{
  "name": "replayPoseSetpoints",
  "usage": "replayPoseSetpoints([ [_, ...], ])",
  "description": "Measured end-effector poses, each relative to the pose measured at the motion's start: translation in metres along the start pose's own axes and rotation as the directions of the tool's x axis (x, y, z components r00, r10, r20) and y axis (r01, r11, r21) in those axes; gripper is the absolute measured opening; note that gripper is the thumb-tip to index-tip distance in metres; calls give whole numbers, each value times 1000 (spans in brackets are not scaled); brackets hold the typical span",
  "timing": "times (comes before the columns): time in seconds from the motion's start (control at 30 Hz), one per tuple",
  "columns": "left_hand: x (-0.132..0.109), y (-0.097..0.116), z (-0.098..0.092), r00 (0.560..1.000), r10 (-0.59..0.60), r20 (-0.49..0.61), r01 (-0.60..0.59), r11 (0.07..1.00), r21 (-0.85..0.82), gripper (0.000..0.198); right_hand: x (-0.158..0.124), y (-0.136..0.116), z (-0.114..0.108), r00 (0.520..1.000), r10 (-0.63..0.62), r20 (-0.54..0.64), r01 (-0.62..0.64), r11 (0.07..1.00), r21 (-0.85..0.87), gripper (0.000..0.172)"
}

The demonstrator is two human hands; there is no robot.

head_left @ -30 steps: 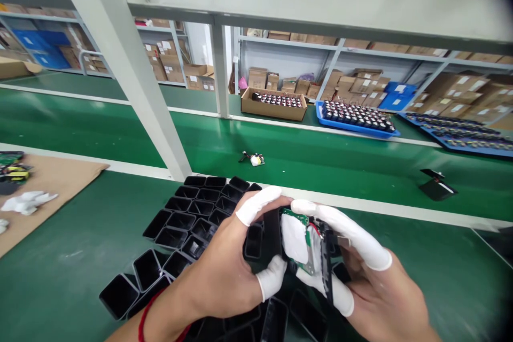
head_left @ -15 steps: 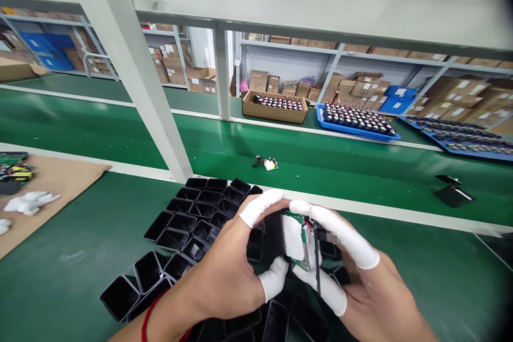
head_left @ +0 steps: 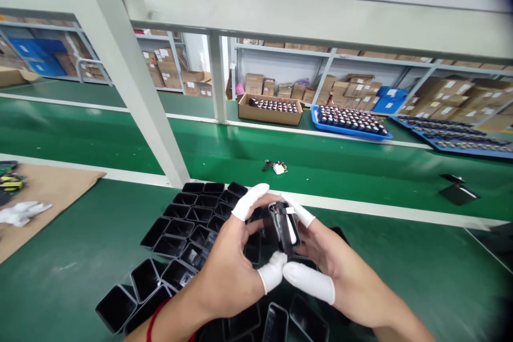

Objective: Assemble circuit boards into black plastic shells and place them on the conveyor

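Since the earlier frame, both hands have drawn closer together and the white-and-green insert has sunk almost wholly into the black casing (head_left: 285, 227). Left hand (head_left: 230, 267) and right hand (head_left: 332, 267) clamp that casing between cot-covered fingertips (head_left: 272, 272), thumbs touching beneath it; its inner parts are mostly hidden. Under the hands, at 6 o'clock, empty black shells (head_left: 188, 230) lie clustered, some cut off by the frame edge. Farther at 12 o'clock a small wired part (head_left: 276, 166) rests on the green belt (head_left: 360, 171), too small to identify.
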State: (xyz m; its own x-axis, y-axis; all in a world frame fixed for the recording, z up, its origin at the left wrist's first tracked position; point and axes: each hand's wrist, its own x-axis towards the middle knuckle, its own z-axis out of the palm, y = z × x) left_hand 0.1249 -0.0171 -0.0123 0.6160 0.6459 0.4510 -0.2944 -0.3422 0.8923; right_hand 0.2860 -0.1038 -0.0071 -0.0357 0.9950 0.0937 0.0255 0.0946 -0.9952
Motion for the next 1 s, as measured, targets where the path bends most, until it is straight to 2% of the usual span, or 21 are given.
replayPoseSetpoints([
  [0.07, -1, 0, 0, 1000, 5, 4, -5, 999, 46, 81, 3, 1, 0, 995, -59, -85, 53, 996, -75, 79],
  [0.17, -3, -1, 0, 999, -20, 27, 17, 994, 111, 81, 6, 3, -1, 950, -193, -247, 142, 967, -209, 57],
  [0.23, -4, -1, 2, 998, -49, 34, 44, 993, 112, 82, 7, 2, -2, 935, -195, -296, 113, 955, -273, 49],
  [0.3, -5, -1, 4, 998, -51, 20, 49, 993, 107, 84, 9, 1, -1, 955, -123, -270, 38, 954, -299, 47],
  [0.33, -5, -1, 5, 999, -40, 9, 39, 993, 115, 84, 10, 1, 1, 967, -69, -246, 3, 965, -261, 46],
  [0.4, -4, 1, 7, 1000, -12, -9, 14, 988, 154, 82, 12, 3, 5, 981, 47, -186, -58, 997, -52, 45],
  [0.47, -5, 2, 8, 1000, 7, -22, -2, 980, 199, 79, 13, 8, 12, 981, 127, -149, -98, 977, 189, 50],
  [0.5, -5, 2, 9, 1000, 10, -23, -5, 976, 219, 78, 14, 10, 14, 978, 145, -150, -104, 962, 253, 52],
  [0.63, -6, -1, 9, 1000, 12, -29, -4, 960, 279, 78, 16, 15, 21, 966, 129, -226, -61, 957, 284, 44],
  [0.8, -2, -6, 7, 997, 11, -75, 11, 956, 292, 78, 21, 14, 23, 959, 217, -185, -85, 837, 540, 46],
  [1.0, -4, -5, 8, 994, 6, -106, 34, 931, 364, 73, 25, 22, 26, 955, 161, -250, -20, 874, 486, 41],
])
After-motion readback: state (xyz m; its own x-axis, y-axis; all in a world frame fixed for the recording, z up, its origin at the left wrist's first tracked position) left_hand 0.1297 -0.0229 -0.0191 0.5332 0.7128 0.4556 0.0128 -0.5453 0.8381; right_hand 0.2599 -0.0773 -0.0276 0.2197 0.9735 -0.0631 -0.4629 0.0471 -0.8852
